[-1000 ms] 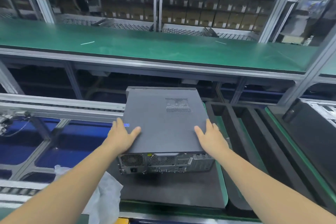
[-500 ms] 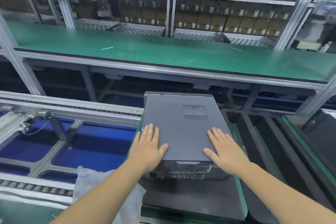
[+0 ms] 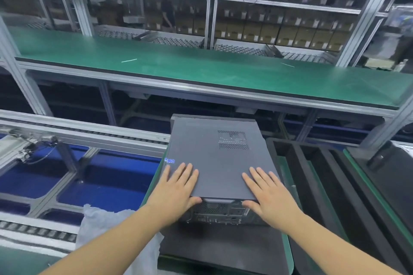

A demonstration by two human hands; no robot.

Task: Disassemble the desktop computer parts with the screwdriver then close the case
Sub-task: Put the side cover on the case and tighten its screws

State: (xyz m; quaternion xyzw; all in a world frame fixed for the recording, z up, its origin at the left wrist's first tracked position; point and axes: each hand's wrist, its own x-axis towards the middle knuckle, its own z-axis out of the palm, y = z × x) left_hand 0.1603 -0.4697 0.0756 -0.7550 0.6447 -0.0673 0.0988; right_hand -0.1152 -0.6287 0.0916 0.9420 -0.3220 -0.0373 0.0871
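Observation:
A dark grey desktop computer case (image 3: 214,156) lies flat on a black mat (image 3: 223,250), its rear port panel (image 3: 219,212) facing me and a vent grille on its side cover. My left hand (image 3: 176,187) rests flat on the cover's near left corner, fingers straight, thumb at the rear edge. My right hand (image 3: 270,194) lies flat on the near right corner, thumb at the rear edge too. No screwdriver is in view.
A crumpled plastic bag (image 3: 107,227) lies left of the mat. Black foam trays (image 3: 324,185) stand to the right. A roller conveyor rail (image 3: 85,131) runs at left over blue bins. A green bench (image 3: 201,69) and shelves of boxes lie beyond.
Both hands went from holding the cover's side edges to lying flat on top near the rear edge. The cover's near edge now overhangs the rear panel less. The camera shifted left.

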